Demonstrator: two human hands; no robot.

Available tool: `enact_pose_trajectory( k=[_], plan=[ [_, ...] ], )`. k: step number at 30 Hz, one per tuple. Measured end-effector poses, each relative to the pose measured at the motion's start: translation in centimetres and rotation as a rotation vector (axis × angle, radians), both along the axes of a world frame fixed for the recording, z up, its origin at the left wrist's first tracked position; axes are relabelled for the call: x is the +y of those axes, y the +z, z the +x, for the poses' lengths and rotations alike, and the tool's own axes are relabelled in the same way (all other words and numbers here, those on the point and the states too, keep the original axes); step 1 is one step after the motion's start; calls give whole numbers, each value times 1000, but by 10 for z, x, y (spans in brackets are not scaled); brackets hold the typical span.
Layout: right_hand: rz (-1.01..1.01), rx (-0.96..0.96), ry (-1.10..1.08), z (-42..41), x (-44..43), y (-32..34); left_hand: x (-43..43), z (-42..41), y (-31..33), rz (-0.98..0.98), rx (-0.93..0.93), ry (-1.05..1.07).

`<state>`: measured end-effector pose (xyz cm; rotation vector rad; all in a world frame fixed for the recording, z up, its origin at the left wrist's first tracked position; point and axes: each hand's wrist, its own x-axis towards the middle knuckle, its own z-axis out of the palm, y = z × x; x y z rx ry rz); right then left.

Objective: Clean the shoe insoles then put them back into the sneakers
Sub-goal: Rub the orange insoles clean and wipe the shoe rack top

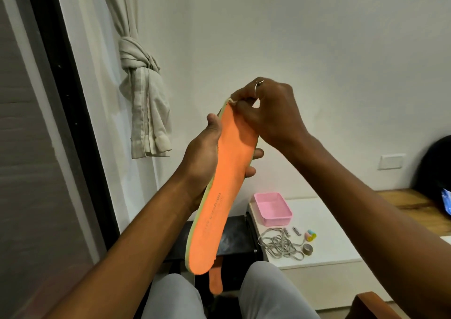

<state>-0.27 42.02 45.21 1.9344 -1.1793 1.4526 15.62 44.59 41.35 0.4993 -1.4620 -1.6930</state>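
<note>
orange insole (227, 172), cradled in left hand (202, 157), right hand (266, 113) pinching toe end

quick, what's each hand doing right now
Left hand: grips the orange insole round its middle.
Right hand: pinches the insole's top edge.

Both hands (246, 133) hold an orange insole (219, 191).

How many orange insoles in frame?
2. One orange foam insole is gripped in the left hand, right hand pinching its top edge; the second orange insole peeks out below it, mostly hidden.
</note>
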Motion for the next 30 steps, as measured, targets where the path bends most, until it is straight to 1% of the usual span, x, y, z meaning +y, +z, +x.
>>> enact_pose_trajectory(
  k=[4, 6, 11, 13, 17, 20, 22, 24, 27, 28, 30],
  plan=[
    [53, 70, 141, 17, 18, -19, -9, 2, -1, -1, 58, 87],
    [67, 87, 181, 18, 21, -21, -11, 2, -1, 4, 55, 94],
    [-31, -10, 4, -1, -1, 0, -3, 1, 0, 1, -15, 1],
    [-30, 5, 37, 7, 3, -6, -4, 1, 0, 3, 2, 25],
    [24, 104, 158, 19, 19, -21, -7, 3, 0, -9, 61, 73],
    [-19, 67, 64, 1, 6, -7, -4, 3, 1, -13, 19, 22],
    [7, 62, 10, -9, 1, 1, -2, 3, 0, -20, 6, 18],
    [16, 147, 24, -7, 7, -3, -6, 2, -2, -23, 23, 39],
    [45, 357, 91, 3, 24, -19, -16, 1, -6, -9, 67, 88],
    [59, 397, 83, 3, 26, -22, -17, 1, -6, -4, 64, 105],
    [53, 373, 32, -7, 22, -15, -17, 1, -5, -7, 41, 99]
  ],
)
